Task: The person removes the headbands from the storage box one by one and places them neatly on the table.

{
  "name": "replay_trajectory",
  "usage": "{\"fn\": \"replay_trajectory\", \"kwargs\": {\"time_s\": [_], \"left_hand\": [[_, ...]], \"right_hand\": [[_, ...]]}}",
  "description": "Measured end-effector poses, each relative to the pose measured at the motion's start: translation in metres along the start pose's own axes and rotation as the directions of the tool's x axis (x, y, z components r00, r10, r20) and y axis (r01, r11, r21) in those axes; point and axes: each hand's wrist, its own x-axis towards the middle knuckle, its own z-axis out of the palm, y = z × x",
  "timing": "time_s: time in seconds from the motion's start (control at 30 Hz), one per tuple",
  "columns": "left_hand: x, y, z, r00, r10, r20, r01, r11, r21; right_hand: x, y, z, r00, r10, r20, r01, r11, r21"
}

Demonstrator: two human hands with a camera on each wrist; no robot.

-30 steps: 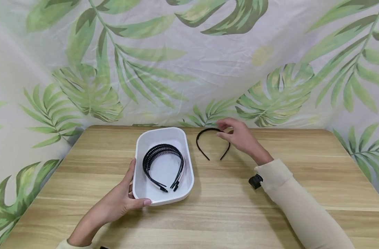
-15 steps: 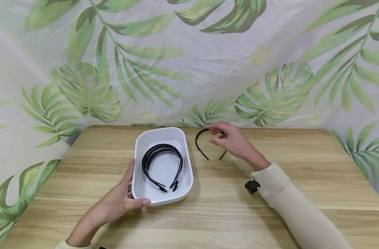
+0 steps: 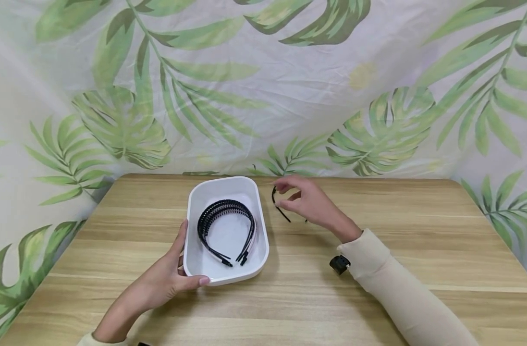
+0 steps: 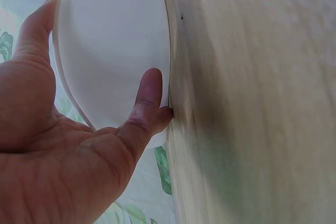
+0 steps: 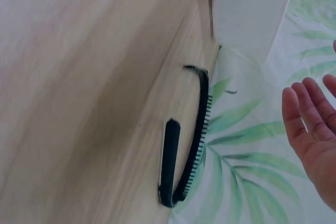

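A white plastic box (image 3: 189, 259) stands left of the table's middle, with several black and brownish toothed headbands (image 3: 220, 207) nested inside. My left hand (image 3: 159, 283) grips its near left corner, thumb over the rim and the other fingers along the outer wall (image 4: 113, 40). To the right of the box, a single black headband (image 3: 281, 210) lies on the table, largely covered by my right hand (image 3: 308, 201) in the head view. From the right wrist, that toothed headband (image 5: 201, 119) appears apart from the hand (image 5: 315, 140), whose fingers are spread with nothing held.
The wooden tabletop (image 3: 410, 211) extends around the box. A leaf-printed cloth (image 3: 289, 96) hangs behind the table's back edge and at both sides.
My right hand has left the single headband and moved left and slightly nearer, now covering more of it. That headband stays on the table. The left hand and the box look unmoved.
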Motion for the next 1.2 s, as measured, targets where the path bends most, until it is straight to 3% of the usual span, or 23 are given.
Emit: {"fn": "replay_trajectory", "kwargs": {"time_s": [0.33,0.8,1.2], "left_hand": [[0.0,0.0,0.0,1.0,-0.019,0.006,0.019,1.0,-0.005],[0.0,0.0,0.0,1.0,-0.002,0.004,0.002,1.0,-0.002],[0.0,0.0,0.0,1.0,0.013,-0.005,-0.013,1.0,0.016]], "right_hand": [[0.007,-0.01,0.013,0.999,-0.021,0.026,0.022,0.999,-0.033],[0.017,-0.018,0.031,0.995,-0.075,0.059,0.074,0.997,0.018],[0.023,-0.022,0.045,0.996,-0.048,0.072,0.046,0.998,0.036]]}}
